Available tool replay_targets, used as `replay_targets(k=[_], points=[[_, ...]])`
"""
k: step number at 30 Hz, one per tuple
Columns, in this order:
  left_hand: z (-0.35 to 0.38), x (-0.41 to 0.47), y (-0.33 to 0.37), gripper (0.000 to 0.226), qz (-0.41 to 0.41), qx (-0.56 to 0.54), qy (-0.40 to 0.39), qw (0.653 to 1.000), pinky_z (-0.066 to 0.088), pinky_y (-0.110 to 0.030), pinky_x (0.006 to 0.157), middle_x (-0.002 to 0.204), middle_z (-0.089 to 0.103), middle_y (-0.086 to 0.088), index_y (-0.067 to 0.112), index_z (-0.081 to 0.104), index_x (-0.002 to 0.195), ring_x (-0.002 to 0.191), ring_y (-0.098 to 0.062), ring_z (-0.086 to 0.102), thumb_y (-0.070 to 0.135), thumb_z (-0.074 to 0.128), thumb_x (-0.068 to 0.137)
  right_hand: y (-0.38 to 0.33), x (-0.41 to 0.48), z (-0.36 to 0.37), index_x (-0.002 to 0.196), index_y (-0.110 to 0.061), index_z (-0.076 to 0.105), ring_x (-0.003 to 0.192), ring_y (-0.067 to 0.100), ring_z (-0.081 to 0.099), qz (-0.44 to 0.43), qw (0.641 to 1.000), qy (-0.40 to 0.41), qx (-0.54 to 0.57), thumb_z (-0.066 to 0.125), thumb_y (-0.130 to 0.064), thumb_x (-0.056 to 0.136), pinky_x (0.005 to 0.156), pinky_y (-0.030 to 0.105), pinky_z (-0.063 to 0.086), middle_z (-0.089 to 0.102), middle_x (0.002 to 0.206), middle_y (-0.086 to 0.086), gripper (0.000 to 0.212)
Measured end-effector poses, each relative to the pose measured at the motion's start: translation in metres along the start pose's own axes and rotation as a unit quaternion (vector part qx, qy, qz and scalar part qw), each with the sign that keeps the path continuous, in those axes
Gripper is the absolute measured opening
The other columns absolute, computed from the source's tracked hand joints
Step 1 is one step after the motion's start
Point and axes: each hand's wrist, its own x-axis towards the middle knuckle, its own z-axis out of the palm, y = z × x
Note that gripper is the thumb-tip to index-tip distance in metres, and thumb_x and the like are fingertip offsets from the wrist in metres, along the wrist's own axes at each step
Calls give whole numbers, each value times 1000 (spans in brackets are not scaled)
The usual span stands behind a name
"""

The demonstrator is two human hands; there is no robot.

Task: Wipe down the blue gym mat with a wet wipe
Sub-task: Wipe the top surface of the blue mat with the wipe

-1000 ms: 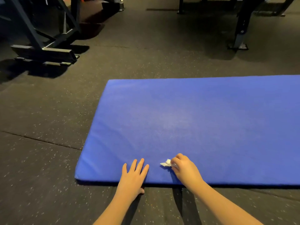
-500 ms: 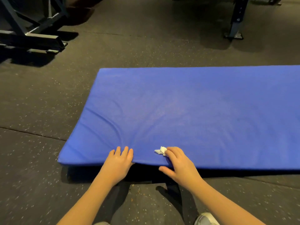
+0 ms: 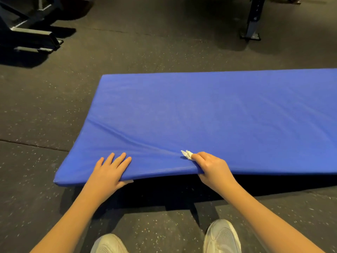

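The blue gym mat (image 3: 218, 115) lies on the speckled dark floor (image 3: 164, 48), its near edge raised clear of it. The left hand (image 3: 107, 172) and right hand (image 3: 213, 167) both clasp that edge. The crumpled wet wipe (image 3: 187, 154) is apparently pinned under the right fingertips.

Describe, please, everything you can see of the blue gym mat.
The blue gym mat is a thick padded rectangle with a smooth, vinyl-like cover, on the dark speckled floor, cut off at right. Its near edge is lifted, shadow beneath. The left hand and right hand grip that edge, the right holding a wet wipe on top; creases spread from there.
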Motion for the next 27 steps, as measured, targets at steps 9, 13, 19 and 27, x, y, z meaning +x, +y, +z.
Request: replay_targets(k=[9,13,19,27], points=[[-1,-36,78,66,74,-34,-11,997,56,-36,55,103,72,-12,14,55,117,75,-38,70,62,33,78,8,-88,-37,94,-19,66,54,21,62,68,997,-41,-5,77,6,38,35,22,32,67,78,-4,62],[-3,-52,95,80,81,-52,-8,995,55,-34,53,101,73,-12,12,70,110,73,-37,71,63,10,96,2,-113,-44,90,-16,70,53,21,63,75,996,-40,-12,78,7,33,35,24,37,69,78,-3,61],[-22,-85,102,84,86,-44,-34,995,54,-31,48,98,74,-9,13,77,101,72,-33,72,61,9,97,-24,-147,-51,87,-17,71,53,20,64,61,997,-49,-14,83,4,28,33,25,39,71,79,-4,64],[-19,-112,109,69,64,-49,-99,992,56,-38,54,101,73,-13,15,68,112,74,-39,70,64,31,80,-33,-177,-31,118,-22,63,106,16,56,121,975,-154,104,76,-5,61,72,23,46,57,115,-11,61]])
